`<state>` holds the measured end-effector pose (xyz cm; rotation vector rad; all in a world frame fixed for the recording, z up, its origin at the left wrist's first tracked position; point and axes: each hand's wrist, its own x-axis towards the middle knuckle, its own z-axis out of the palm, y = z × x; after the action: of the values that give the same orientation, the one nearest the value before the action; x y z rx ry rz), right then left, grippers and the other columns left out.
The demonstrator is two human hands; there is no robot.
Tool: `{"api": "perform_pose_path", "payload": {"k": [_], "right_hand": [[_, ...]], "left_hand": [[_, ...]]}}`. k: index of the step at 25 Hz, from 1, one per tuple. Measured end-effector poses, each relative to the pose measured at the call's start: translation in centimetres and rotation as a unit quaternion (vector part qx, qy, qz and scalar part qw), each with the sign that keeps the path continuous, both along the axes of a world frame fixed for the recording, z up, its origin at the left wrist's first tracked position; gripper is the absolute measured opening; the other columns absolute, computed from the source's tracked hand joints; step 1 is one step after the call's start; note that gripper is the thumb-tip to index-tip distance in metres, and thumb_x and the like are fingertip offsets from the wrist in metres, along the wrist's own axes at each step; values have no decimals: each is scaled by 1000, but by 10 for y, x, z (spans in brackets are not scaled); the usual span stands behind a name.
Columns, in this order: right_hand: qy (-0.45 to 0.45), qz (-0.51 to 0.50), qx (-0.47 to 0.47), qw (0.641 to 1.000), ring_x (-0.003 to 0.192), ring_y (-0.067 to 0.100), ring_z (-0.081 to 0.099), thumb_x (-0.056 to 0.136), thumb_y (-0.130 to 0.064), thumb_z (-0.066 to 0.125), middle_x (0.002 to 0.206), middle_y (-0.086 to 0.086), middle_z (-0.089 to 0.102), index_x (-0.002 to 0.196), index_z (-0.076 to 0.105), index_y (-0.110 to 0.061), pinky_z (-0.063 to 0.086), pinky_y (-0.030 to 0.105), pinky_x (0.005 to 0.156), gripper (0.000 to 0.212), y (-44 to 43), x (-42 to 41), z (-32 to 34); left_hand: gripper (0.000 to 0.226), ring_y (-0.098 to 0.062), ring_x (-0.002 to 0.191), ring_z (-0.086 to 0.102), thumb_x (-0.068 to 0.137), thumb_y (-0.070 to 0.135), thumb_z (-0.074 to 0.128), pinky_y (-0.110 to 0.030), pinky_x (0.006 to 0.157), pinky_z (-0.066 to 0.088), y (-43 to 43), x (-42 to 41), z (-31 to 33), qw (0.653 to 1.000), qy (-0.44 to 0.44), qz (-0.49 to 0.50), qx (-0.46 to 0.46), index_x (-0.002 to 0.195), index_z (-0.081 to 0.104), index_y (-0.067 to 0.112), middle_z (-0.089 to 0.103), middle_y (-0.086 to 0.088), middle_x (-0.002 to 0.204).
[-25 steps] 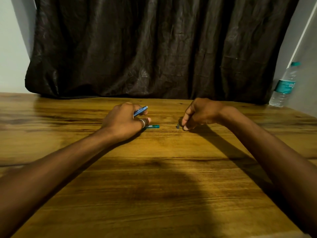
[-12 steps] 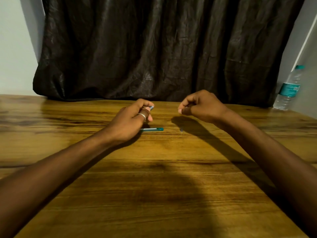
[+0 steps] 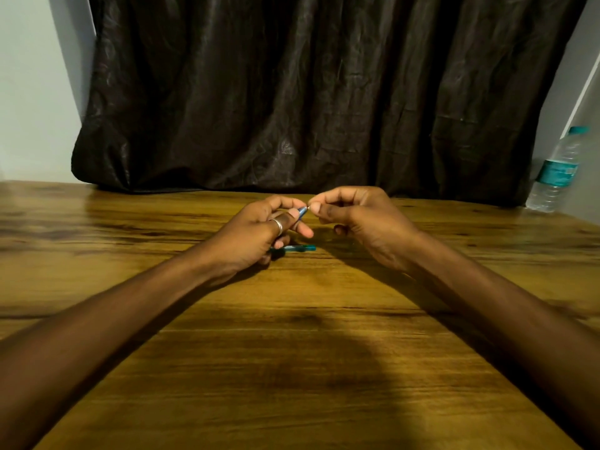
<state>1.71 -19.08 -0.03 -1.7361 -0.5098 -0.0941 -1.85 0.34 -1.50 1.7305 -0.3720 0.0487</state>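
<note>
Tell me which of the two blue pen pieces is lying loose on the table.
The teal piece, flat on the table by the left hand. The other, the blue barrel, is held up in that hand.

Left hand (image 3: 256, 235) and right hand (image 3: 354, 219) meet above the table (image 3: 292, 368), pen (image 3: 302, 212) pinched between them. A refill (image 3: 300, 248) lies under the left hand. Curtain (image 3: 308, 92) behind, bottle (image 3: 556, 173) far right.

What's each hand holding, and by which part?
The left hand grips the blue pen barrel round its body; the right hand pinches a tiny piece at the barrel's tip, too small to identify.
</note>
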Motion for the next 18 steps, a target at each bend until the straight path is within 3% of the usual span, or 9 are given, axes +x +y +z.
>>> {"api": "perform_pose_path", "payload": {"k": [4, 13, 18], "right_hand": [[4, -5, 2, 1000, 86, 15, 63, 88, -12, 72, 94, 8, 74, 96, 76, -15, 43, 22, 63, 9, 2, -2, -1], [10, 9, -8, 1000, 77, 9, 61, 91, -9, 69, 82, 1, 70, 91, 74, -15, 43, 20, 58, 8, 4, -4, 0], [-5, 2, -37, 999, 79, 20, 56, 91, -9, 68, 84, 9, 68, 90, 74, -15, 41, 22, 58, 9, 3, -5, 1]], "left_hand": [[21, -6, 53, 40, 106, 21, 49, -23, 45, 24, -1, -1, 1, 1000, 2, -3, -2, 125, 57, 17, 78, -1, 96], [20, -5, 53, 41, 105, 23, 51, -22, 46, 22, -1, 3, -1, 1000, 5, -10, -1, 125, 53, 23, 78, 0, 94], [22, -6, 53, 42, 105, 21, 51, -18, 39, 26, 1, 5, -3, 1000, -5, -17, 3, 127, 52, 25, 78, -3, 95]]}}
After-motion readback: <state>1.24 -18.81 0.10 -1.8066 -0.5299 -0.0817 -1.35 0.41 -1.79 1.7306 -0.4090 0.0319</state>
